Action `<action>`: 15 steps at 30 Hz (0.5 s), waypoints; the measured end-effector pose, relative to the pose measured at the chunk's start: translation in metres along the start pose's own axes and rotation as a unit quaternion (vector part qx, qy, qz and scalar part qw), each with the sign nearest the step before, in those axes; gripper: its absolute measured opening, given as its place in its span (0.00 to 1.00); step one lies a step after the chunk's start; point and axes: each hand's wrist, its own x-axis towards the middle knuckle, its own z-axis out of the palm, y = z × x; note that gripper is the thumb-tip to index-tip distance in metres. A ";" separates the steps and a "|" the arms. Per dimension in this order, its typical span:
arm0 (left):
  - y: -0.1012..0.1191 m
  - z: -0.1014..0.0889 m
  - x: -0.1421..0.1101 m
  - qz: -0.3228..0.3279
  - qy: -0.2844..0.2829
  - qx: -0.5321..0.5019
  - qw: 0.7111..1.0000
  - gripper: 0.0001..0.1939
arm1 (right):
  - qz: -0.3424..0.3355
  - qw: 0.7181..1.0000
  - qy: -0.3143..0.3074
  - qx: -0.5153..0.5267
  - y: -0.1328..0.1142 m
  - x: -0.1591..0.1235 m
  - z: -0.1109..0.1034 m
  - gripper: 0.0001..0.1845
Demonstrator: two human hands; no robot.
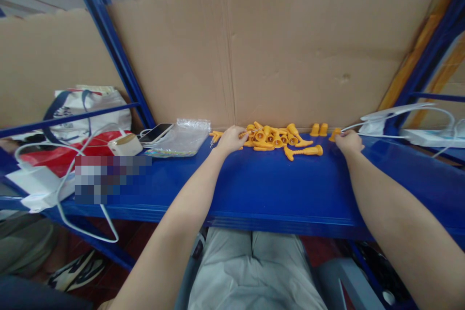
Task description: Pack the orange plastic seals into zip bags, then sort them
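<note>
Left hand [231, 140] at the heap [274, 138], right hand [349, 142] on a cap [334, 134].
Two yellow caps [318, 130] are stood upright apart from the heap; beside them, the third is pinched by the right hand's fingertips. Most yellow pieces are left jumbled on the tabletop [276, 189]. The heap's edge is touched by the left hand; whether anything is grasped there cannot be told.

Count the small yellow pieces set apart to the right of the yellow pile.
3. One piece and a second piece stand side by side near the cardboard; a third piece is at the fingertips of the right hand. That hand may hide another.
</note>
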 end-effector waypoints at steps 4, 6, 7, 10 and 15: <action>0.002 -0.002 -0.001 -0.007 -0.002 -0.003 1.000 0.12 | -0.032 0.999 -0.033 -0.030 -0.008 -0.005 -0.004 0.12; 0.002 -0.003 -0.001 -0.012 -0.005 -0.002 1.000 0.12 | -0.047 0.996 -0.048 -0.056 -0.009 -0.005 -0.003 0.13; 0.003 -0.003 0.000 -0.014 -0.008 -0.002 1.000 0.12 | -0.049 0.995 -0.057 -0.071 -0.009 -0.004 -0.002 0.14; 0.003 -0.003 0.000 -0.016 -0.010 -0.002 1.000 0.12 | -0.046 0.989 -0.085 -0.113 -0.007 -0.002 0.001 0.19; 0.003 -0.003 0.000 -0.016 -0.007 0.001 1.000 0.12 | -0.102 0.978 -0.096 -0.155 0.001 0.008 0.009 0.24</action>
